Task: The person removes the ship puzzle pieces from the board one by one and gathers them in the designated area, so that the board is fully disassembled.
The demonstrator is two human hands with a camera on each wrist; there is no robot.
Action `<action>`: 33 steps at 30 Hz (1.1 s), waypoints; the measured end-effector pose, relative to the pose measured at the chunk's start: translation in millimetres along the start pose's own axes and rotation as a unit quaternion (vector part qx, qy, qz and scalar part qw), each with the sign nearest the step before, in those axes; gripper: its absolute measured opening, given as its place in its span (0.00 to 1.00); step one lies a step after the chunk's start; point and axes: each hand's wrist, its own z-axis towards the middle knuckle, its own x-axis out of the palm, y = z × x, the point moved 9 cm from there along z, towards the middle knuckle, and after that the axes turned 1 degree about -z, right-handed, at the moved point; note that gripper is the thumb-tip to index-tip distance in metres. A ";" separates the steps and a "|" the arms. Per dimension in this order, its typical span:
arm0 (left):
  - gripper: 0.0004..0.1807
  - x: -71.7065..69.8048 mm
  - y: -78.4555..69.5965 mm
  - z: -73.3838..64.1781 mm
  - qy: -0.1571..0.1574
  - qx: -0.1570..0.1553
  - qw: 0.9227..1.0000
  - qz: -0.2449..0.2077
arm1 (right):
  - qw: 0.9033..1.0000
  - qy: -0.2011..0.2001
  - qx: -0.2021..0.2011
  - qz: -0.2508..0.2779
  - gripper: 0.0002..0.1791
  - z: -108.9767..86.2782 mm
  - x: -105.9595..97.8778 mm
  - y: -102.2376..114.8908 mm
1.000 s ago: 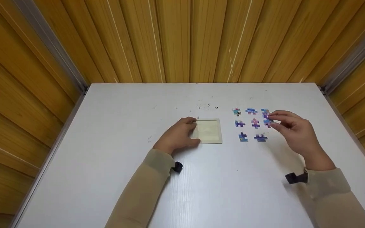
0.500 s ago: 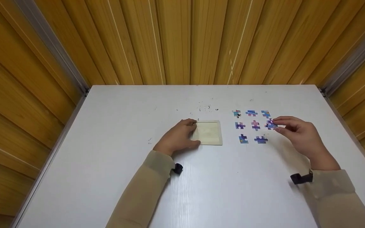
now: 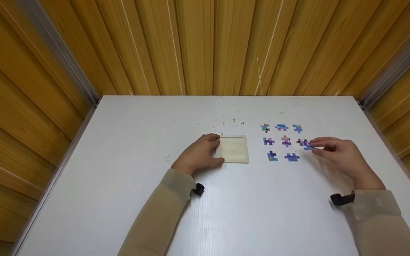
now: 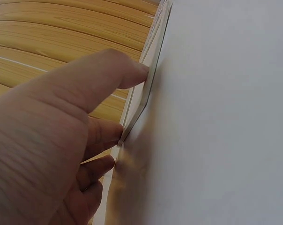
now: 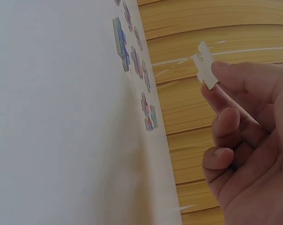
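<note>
In the head view my left hand (image 3: 200, 152) holds a cream square puzzle frame (image 3: 235, 149), thumb at its near edge and fingers at its left and far side. The frame's left part is hidden by that hand. My right hand (image 3: 340, 154) pinches a purple-blue jigsaw piece (image 3: 309, 145) between thumb and fingertips, raised off the table. The right wrist view shows this piece's pale side (image 5: 205, 68). Behind the held piece, partly covered, lies another purple piece (image 3: 300, 141). Left of it sits a pink piece (image 3: 286, 141), with a purple-blue piece (image 3: 292, 157) nearer the front.
Several more jigsaw pieces lie apart in loose rows, among them a blue striped piece (image 3: 281, 127) and a corner piece (image 3: 272, 156). Dark specks (image 3: 234, 121) mark the white table (image 3: 137, 142) behind the frame. Wooden-patterned walls (image 3: 198, 46) enclose its back and sides.
My right hand has moved toward me and slightly right with the pinched piece, uncovering the far right piece. My left hand has stayed at the frame.
</note>
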 end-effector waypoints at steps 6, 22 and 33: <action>0.45 0.4 0.1 0.5 0.002 -0.004 1.000 0.001 | 1.000 0.019 0.005 -0.009 0.22 1.3 2.0 -7.8; 0.43 -0.2 -0.6 -0.3 -0.003 0.002 1.000 -0.001 | 0.997 0.060 -0.001 -0.051 0.18 3.3 6.9 -14.0; 0.45 0.3 -1.0 -1.4 0.001 -0.003 1.000 -0.004 | 0.995 0.083 0.024 -0.053 0.19 3.5 11.9 -22.5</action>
